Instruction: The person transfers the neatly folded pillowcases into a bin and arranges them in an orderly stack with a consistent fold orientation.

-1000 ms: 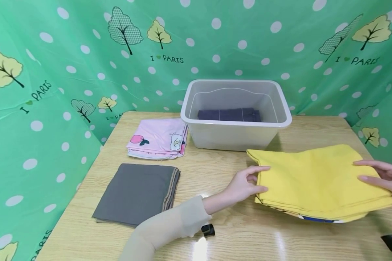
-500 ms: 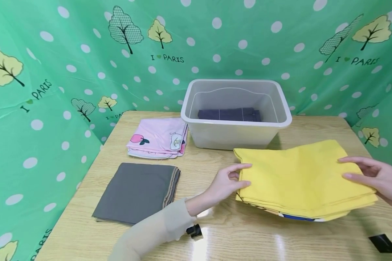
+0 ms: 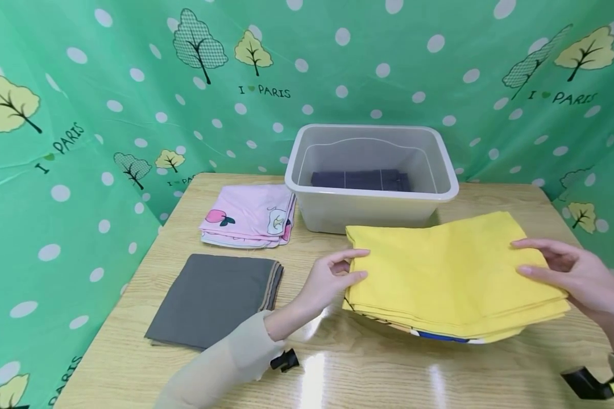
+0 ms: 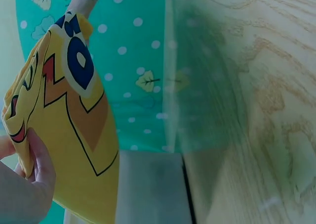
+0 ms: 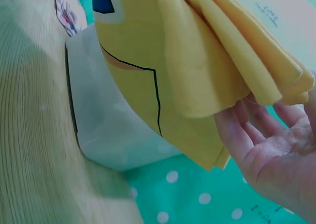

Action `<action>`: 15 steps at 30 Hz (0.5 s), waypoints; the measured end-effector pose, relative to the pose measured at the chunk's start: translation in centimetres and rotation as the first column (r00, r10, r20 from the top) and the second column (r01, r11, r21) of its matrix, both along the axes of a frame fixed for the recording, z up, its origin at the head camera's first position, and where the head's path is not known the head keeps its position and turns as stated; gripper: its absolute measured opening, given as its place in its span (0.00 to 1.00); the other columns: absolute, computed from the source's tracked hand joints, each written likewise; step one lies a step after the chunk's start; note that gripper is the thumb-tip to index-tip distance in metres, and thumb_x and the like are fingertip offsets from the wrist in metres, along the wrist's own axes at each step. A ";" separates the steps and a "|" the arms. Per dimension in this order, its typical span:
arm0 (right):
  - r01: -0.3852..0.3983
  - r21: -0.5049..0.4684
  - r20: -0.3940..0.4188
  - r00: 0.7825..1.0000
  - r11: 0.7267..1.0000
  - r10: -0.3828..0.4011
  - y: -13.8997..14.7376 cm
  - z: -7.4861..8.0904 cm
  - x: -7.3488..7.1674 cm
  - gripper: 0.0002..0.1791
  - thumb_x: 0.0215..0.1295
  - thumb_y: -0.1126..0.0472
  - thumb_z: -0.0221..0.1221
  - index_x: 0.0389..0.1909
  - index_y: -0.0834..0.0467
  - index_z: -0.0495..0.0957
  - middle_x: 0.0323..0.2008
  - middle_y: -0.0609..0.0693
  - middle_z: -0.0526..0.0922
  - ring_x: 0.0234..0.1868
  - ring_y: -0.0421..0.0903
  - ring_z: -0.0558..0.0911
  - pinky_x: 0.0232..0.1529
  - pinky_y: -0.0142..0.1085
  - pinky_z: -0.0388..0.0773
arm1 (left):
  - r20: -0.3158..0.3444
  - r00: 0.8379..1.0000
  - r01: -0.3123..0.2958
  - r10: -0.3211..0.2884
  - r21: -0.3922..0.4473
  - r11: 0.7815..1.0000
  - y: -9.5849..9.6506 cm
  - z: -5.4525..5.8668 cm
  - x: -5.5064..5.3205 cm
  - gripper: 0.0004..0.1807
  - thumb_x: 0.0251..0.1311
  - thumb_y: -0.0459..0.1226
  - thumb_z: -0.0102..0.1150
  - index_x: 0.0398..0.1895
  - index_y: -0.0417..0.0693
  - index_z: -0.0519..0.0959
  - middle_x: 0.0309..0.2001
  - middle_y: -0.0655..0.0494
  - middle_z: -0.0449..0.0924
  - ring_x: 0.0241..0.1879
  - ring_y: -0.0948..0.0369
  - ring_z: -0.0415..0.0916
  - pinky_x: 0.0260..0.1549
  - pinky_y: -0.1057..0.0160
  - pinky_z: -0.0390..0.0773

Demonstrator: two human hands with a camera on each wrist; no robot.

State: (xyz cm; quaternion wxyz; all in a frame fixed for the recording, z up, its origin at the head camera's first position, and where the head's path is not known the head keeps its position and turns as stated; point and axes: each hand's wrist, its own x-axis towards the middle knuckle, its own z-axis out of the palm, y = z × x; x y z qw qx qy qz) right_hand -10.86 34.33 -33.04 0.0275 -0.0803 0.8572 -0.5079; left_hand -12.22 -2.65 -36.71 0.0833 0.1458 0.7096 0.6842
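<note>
1. Green dotted curtain (image 3: 368,40) hangs beyond the left grip (image 3: 326,279) and the right grip (image 3: 568,270).
2. Wooden desk (image 3: 389,366), below both grips.
3. Pale grey tub (image 3: 368,213), on the desk beyond the grips.
4. Folded yellow cloth (image 3: 435,278), raised off the desk between the two grips, its underside printed blue and orange.
5. Folded dark grey cloth (image 3: 215,298), left of the left grip.
6. Folded pink cloth (image 3: 251,204), left of and beyond the left grip.
7. Dark cloth (image 3: 363,180), inside the tub.
8. Left grip pinches the yellow cloth's left edge; right grip pinches its right side.
</note>
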 end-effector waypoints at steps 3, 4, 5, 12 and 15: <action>-0.015 -0.023 -0.015 1.000 1.000 0.015 -0.5 0.2 0.0 0.25 0.58 0.74 0.52 0.50 0.43 0.72 0.38 0.35 0.68 0.16 0.43 0.56 0.13 0.35 0.55 | 0.008 1.000 -0.014 0.014 -0.007 1.000 -0.6 0.5 0.2 0.19 0.50 0.31 0.61 0.48 0.45 0.77 0.34 0.60 0.70 0.29 0.67 0.63 0.26 0.73 0.68; -0.019 -0.027 -0.023 1.000 0.999 0.018 -0.6 0.2 0.0 0.25 0.58 0.74 0.52 0.50 0.43 0.72 0.33 0.37 0.68 0.16 0.43 0.56 0.14 0.35 0.55 | 0.014 1.000 -0.018 0.018 -0.009 1.000 -0.8 0.7 0.3 0.19 0.50 0.31 0.61 0.48 0.46 0.77 0.36 0.60 0.70 0.31 0.67 0.63 0.28 0.73 0.68; -0.036 -0.042 -0.033 0.999 0.998 0.035 -0.8 0.3 -0.1 0.25 0.58 0.75 0.52 0.50 0.44 0.72 0.29 0.39 0.67 0.16 0.43 0.56 0.14 0.35 0.55 | 0.019 1.000 -0.024 0.024 -0.013 1.000 -1.0 0.8 0.3 0.19 0.50 0.32 0.61 0.48 0.46 0.77 0.38 0.60 0.72 0.32 0.67 0.64 0.30 0.72 0.68; -0.059 -0.123 -0.053 0.997 0.991 0.053 -2.0 1.0 0.0 0.26 0.57 0.77 0.51 0.51 0.48 0.73 0.30 0.38 0.70 0.17 0.43 0.58 0.14 0.36 0.52 | 0.040 0.998 -0.056 0.056 0.008 0.998 -2.2 1.8 0.8 0.18 0.50 0.32 0.60 0.48 0.45 0.76 0.48 0.56 0.75 0.37 0.66 0.66 0.38 0.70 0.69; -0.071 -0.185 -0.047 0.997 0.980 0.064 -2.7 1.4 0.2 0.26 0.56 0.78 0.51 0.51 0.50 0.74 0.38 0.36 0.75 0.15 0.44 0.54 0.10 0.37 0.48 | 0.028 0.997 -0.071 0.069 0.037 0.997 -2.8 2.1 0.9 0.18 0.51 0.30 0.58 0.48 0.40 0.76 0.50 0.52 0.74 0.39 0.65 0.68 0.41 0.70 0.70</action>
